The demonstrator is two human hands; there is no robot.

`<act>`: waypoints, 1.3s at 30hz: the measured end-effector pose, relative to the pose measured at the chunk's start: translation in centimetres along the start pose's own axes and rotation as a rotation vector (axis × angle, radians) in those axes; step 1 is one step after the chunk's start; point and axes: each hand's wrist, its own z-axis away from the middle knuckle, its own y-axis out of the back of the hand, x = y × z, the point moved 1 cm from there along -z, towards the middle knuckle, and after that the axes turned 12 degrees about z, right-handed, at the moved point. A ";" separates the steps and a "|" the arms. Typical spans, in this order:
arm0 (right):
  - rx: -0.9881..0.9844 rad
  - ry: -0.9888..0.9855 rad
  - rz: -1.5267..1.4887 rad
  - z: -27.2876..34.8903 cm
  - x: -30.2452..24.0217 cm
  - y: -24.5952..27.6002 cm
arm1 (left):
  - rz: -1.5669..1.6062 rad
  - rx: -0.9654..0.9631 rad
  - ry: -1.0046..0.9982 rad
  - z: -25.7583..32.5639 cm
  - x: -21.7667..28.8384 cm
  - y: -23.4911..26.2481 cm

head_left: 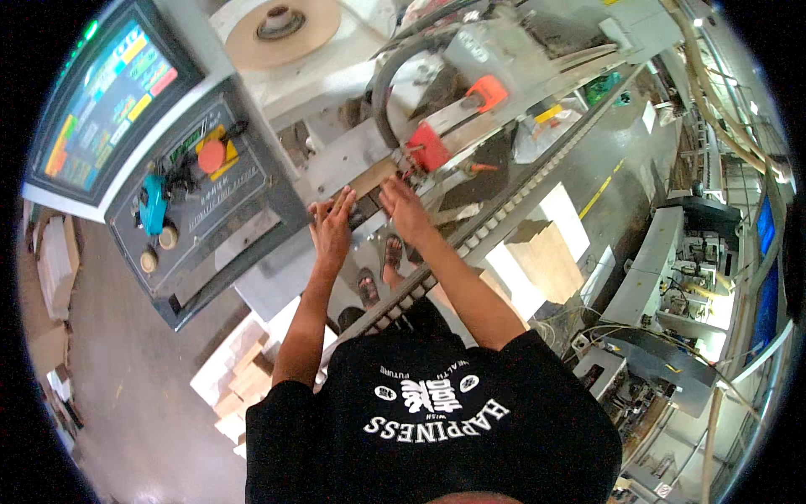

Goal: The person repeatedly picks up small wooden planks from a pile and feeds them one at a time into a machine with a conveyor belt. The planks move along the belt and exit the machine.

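- A workshop seen from above: a grey concrete floor (126, 370), stacks of pale wooden pieces (239, 374) low on the left, and a long grey machine (621, 143) running up to the right with a row of rollers (495, 218) along its edge.
- At the upper left a control panel (197, 189) carries a coloured screen (105, 105), a red round button (211, 155) and a teal knob (153, 204).
- A roll of tan edge tape (281, 29) lies flat on top of the machine.
- Both bare forearms rise from the lower edge and converge on a tan wooden board (371, 178) lying at the machine's infeed, just below a red guard (428, 147).
- The left hand (333, 227) is palm down with its fingers stretched out and slightly spread, tips at the near edge of the board; it presses flat and grips nothing.
- The right hand (407, 210) is likewise flat, fingers straight and close together, pointing up-left onto the board; nothing is clasped.
- The 2 hands lie just beside each other, wrists apart, elbows bent outward.
- Below the hands, 2 sandalled feet (379, 269) show on the floor beside the machine.
- A tan box (546, 256) stands beyond the rollers to the right.
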 end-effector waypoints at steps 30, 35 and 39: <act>0.224 -0.132 1.909 31.1 -5.9 29.2 | 0.538 -0.039 -0.076 9.2 11.2 -1.0; 0.009 0.046 2.007 26.4 -12.1 16.1 | 0.368 -0.331 -0.606 10.3 18.0 -1.6; -0.164 0.282 2.020 20.4 -11.1 8.9 | 0.117 -0.464 -0.438 9.6 17.3 -3.5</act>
